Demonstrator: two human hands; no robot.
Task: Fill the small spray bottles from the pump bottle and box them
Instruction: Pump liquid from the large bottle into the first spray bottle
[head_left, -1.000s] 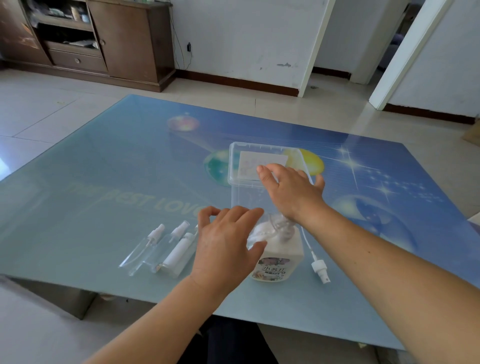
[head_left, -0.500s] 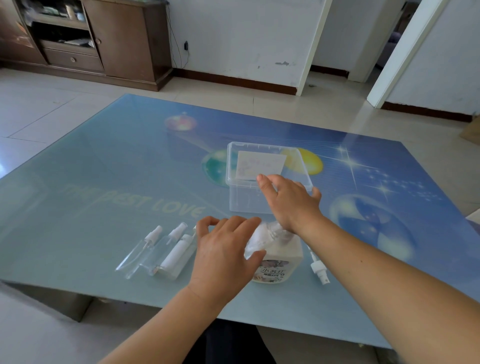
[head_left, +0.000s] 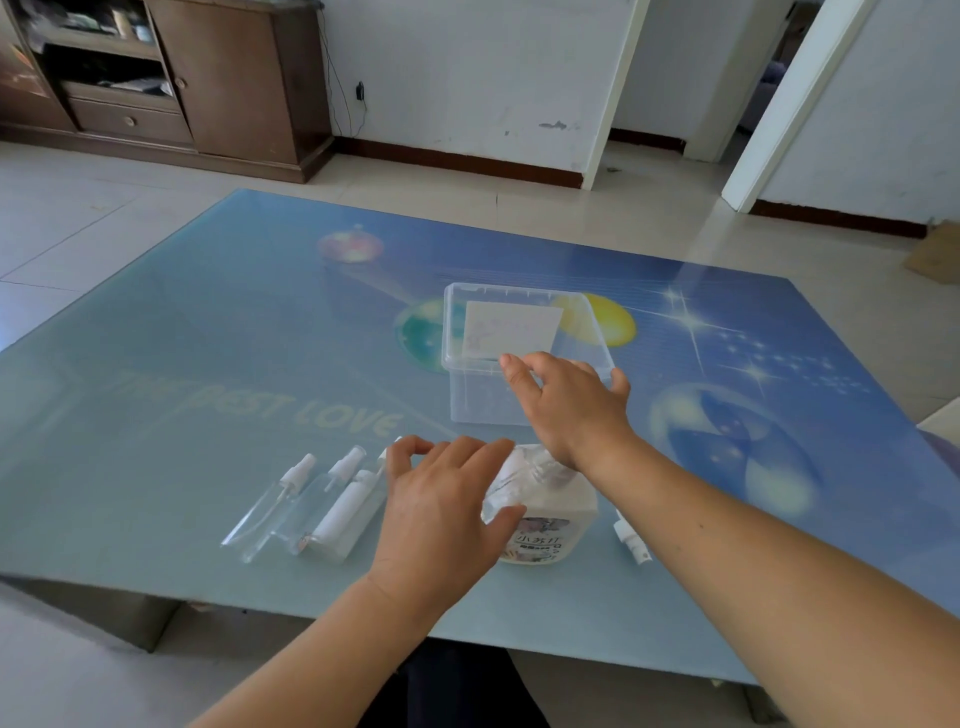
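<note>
A white pump bottle (head_left: 553, 525) with a printed label stands near the table's front edge. My left hand (head_left: 441, 514) grips a clear small bottle (head_left: 501, 493) held against the pump's spout. My right hand (head_left: 569, 408) lies over the pump head with its fingers loosely spread, and the head is hidden beneath it. Three small spray bottles (head_left: 317, 506) lie side by side to the left. A loose white spray head (head_left: 631, 543) with its tube lies to the right of the pump bottle. Behind it stands a clear plastic box (head_left: 467, 384), open and with a white label inside.
Everything rests on a glass table (head_left: 208, 364) with a blue printed top; its front edge is close to me. A brown cabinet (head_left: 228, 83) stands at the far left wall. A cardboard box (head_left: 935, 252) sits on the floor at the right.
My right hand has come down a little toward the pump head. My left hand stays at the spout with the clear small bottle.
</note>
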